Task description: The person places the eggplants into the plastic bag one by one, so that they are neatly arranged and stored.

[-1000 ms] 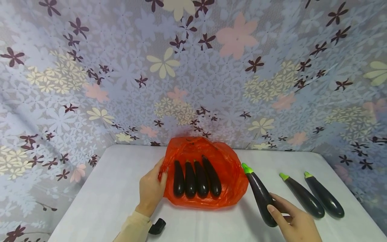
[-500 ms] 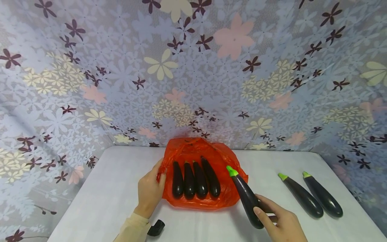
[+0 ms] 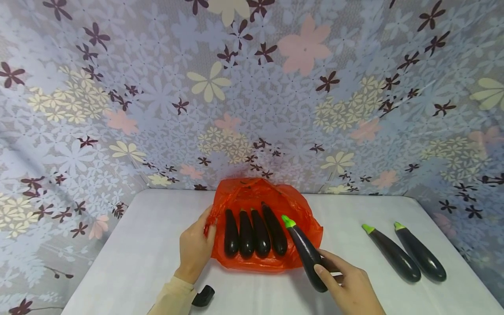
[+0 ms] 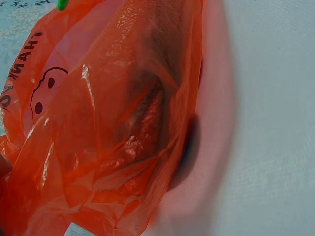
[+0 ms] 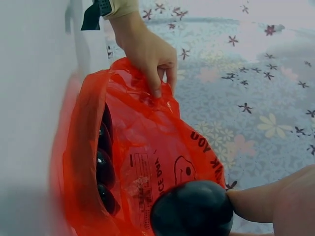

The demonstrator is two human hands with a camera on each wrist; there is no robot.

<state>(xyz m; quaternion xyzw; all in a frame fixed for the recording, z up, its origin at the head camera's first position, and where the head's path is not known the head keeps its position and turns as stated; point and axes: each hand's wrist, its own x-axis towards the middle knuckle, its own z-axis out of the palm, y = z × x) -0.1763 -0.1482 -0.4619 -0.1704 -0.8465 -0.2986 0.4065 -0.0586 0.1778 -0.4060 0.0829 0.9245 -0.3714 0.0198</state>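
Note:
A red plastic bag (image 3: 301, 210) lies with its mouth toward me, and several dark eggplants (image 3: 246, 236) rest side by side inside it. My left hand (image 3: 195, 247) grips the bag's left edge; the right wrist view shows that hand (image 5: 150, 56) pinching the gathered plastic. With my right hand (image 3: 350, 284) I hold another eggplant (image 3: 305, 251) near its round end, its green stem tip tilted toward the bag, over the opening's right side. That eggplant's blunt end (image 5: 192, 209) looms large in the right wrist view.
Two more eggplants (image 3: 393, 256) lie on the white table (image 3: 393, 205) at the right. Flowered cloth (image 3: 252, 109) rises behind the table. A black device (image 3: 204, 296) sits by my left wrist. Printed lettering and a smiling face show on the bag (image 4: 98, 123) in the left wrist view.
My right hand has moved left with its eggplant, from beside the bag's right edge to over its opening. The left hand stays on the bag's edge.

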